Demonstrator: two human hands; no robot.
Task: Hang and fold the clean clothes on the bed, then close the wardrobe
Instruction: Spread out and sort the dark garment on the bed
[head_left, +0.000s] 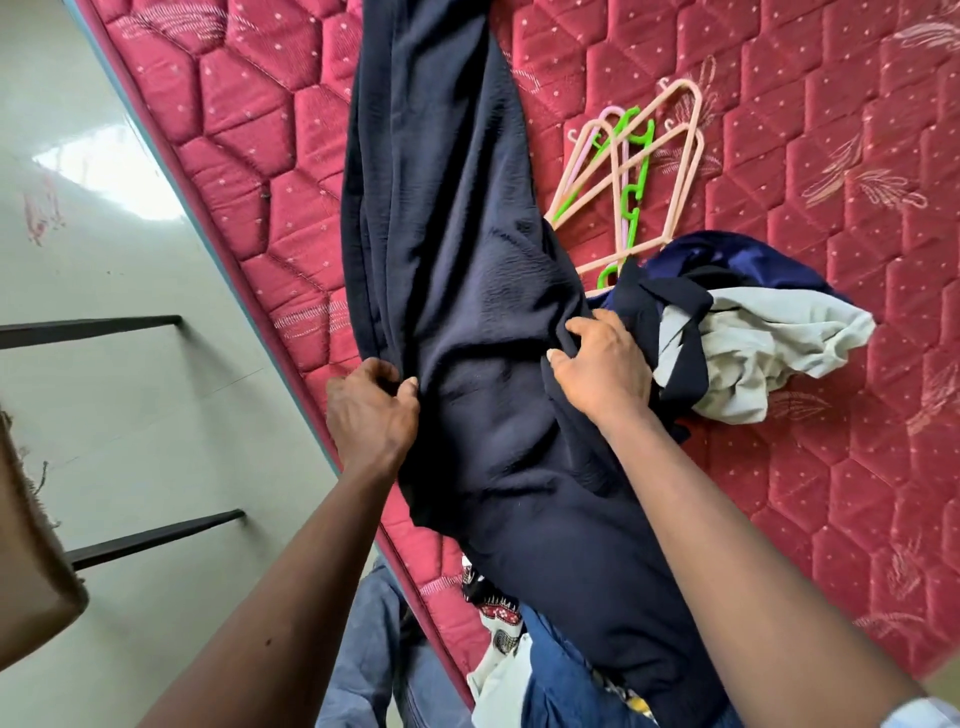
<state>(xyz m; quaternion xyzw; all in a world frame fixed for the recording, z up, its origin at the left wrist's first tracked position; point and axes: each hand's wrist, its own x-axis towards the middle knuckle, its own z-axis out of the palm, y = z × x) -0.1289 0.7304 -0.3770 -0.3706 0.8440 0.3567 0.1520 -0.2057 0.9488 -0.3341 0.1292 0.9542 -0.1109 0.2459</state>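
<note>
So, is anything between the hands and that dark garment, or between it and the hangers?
Nothing. The left hand and right hand both hold the dark garment. The hangers lie beside it, lower ends under a clothes pile.

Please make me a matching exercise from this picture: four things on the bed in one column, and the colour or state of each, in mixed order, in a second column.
Column one:
1 long garment
2 hangers
3 crumpled cloth
4 mattress

Column two:
a red, quilted
b pale grey
c pink and green
d navy, held by the left hand and the right hand

Pairs: 1-d, 2-c, 3-b, 4-a.
</note>
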